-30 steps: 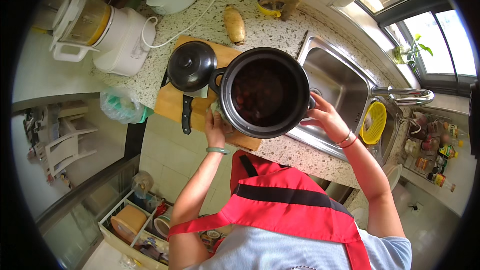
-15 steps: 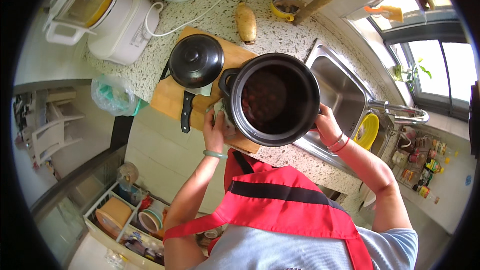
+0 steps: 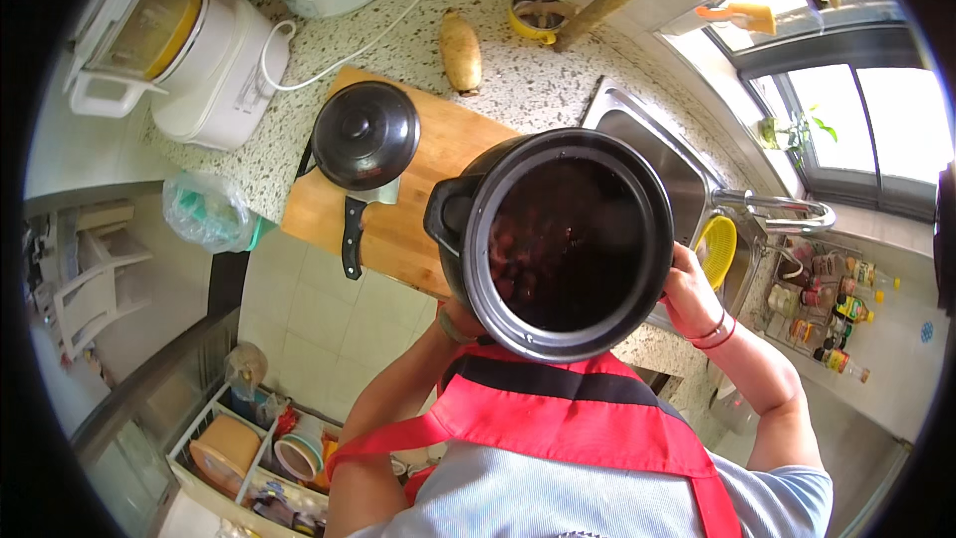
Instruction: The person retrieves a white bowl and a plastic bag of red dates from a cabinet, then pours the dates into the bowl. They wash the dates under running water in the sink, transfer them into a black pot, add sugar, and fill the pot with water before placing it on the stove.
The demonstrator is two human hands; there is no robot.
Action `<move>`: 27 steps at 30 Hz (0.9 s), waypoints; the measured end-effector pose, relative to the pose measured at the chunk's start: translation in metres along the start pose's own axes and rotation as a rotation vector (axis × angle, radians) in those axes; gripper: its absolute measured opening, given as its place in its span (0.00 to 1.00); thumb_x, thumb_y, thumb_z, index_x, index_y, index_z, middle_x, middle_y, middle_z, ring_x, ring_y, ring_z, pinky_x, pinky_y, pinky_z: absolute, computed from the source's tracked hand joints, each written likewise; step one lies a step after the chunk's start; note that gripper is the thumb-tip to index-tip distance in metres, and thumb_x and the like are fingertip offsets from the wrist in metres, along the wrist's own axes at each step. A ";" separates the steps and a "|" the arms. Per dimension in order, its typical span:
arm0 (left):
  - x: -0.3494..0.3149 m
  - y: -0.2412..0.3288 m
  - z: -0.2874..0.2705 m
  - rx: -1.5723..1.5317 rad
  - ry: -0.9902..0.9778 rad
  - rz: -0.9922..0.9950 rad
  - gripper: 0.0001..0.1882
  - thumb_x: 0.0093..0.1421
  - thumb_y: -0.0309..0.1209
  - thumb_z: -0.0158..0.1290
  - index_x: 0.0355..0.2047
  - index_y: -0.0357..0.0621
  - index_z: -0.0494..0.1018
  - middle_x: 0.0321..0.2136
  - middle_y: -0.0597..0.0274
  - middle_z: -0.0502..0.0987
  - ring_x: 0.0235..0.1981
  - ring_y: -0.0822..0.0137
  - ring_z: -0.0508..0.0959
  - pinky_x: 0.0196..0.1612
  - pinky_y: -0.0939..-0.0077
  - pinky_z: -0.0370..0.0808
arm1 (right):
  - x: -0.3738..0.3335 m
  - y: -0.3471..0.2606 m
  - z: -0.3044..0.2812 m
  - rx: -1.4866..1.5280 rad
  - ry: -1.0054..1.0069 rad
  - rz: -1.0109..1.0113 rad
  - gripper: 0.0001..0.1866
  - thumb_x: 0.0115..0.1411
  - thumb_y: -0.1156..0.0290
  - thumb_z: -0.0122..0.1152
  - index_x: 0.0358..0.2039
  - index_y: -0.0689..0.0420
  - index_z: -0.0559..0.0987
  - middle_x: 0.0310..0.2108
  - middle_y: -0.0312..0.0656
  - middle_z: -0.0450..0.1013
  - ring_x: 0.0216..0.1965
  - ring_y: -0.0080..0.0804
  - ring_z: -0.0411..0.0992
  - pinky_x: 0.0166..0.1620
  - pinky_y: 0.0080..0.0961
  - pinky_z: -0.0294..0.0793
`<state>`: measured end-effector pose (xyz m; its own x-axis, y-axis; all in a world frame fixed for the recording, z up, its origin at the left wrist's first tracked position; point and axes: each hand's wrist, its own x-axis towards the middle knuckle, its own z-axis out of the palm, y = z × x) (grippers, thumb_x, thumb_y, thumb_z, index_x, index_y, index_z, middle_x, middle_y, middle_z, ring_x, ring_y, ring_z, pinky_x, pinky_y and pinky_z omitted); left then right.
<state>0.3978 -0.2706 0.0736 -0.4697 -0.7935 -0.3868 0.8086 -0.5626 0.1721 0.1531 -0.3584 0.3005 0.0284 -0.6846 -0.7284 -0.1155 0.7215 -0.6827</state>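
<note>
A large black cooking pot (image 3: pixel 659 239) is held up in front of my red apron, its mouth tipped toward me. Dark liquid with reddish-brown lumps (image 3: pixel 516 274) lies inside. My right hand (image 3: pixel 689 294) is closed at the pot's right side, where the handle is hidden by it. Only the wrist of my left hand (image 3: pixel 460 322) shows at the lower left of the pot; its fingers are hidden behind the pot. The left side handle (image 3: pixel 453 212) stands free. On the wooden cutting board (image 3: pixel 453 140) rest a black lid (image 3: pixel 365 135) and a black-handled knife (image 3: pixel 353 239), its blade partly under the lid.
A steel sink (image 3: pixel 637 130) with a tap (image 3: pixel 787 215) and a yellow strainer (image 3: pixel 717 249) is at right. Behind the board lie a tan root vegetable (image 3: pixel 460 52) and a yellow cup (image 3: pixel 533 18). A white blender (image 3: pixel 224 70) and a plastic bag (image 3: pixel 207 210) stand at left.
The pot has come nearer to me, off the board's edge, and looks larger. Its liquid has shifted. My left hand, with a cloth at the pot's side before, has slipped out of sight behind it.
</note>
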 end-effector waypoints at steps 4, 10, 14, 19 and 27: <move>0.009 -0.002 0.005 -0.027 -0.043 -0.071 0.21 0.65 0.27 0.44 0.58 0.40 0.64 0.52 0.56 0.73 0.51 0.63 0.73 0.58 0.67 0.68 | -0.022 0.012 -0.015 0.040 0.002 -0.056 0.16 0.60 0.80 0.53 0.49 0.61 0.74 0.37 0.33 0.76 0.33 0.17 0.72 0.35 0.15 0.72; 0.027 0.020 0.013 0.052 -0.109 -0.144 0.21 0.65 0.30 0.44 0.58 0.40 0.64 0.52 0.56 0.73 0.51 0.63 0.74 0.57 0.66 0.69 | -0.054 0.020 -0.014 0.036 0.045 -0.138 0.17 0.58 0.83 0.54 0.49 0.62 0.74 0.40 0.33 0.76 0.38 0.18 0.71 0.39 0.17 0.72; 0.029 0.053 0.015 0.137 -0.124 -0.187 0.21 0.66 0.32 0.44 0.58 0.41 0.64 0.52 0.56 0.73 0.51 0.63 0.74 0.57 0.66 0.69 | -0.070 0.019 -0.012 -0.053 0.008 -0.246 0.25 0.56 0.86 0.53 0.56 0.63 0.71 0.49 0.36 0.73 0.50 0.21 0.67 0.54 0.20 0.67; 0.024 0.063 0.020 0.187 -0.163 -0.250 0.22 0.66 0.34 0.43 0.58 0.41 0.64 0.52 0.56 0.73 0.51 0.63 0.74 0.57 0.66 0.70 | -0.076 0.030 -0.012 -0.066 -0.007 -0.262 0.28 0.56 0.87 0.53 0.59 0.62 0.68 0.51 0.36 0.72 0.52 0.20 0.65 0.56 0.19 0.65; 0.014 0.024 0.025 0.125 -0.282 -0.402 0.23 0.67 0.38 0.43 0.58 0.41 0.65 0.52 0.55 0.73 0.50 0.63 0.75 0.56 0.65 0.71 | -0.090 0.058 -0.009 0.067 0.026 -0.205 0.22 0.56 0.83 0.52 0.53 0.62 0.72 0.42 0.32 0.74 0.41 0.16 0.69 0.43 0.16 0.70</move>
<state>0.4020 -0.3010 0.0953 -0.8266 -0.5304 -0.1883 0.5034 -0.8463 0.1740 0.1351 -0.2557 0.3264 0.0183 -0.8198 -0.5724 -0.0437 0.5713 -0.8196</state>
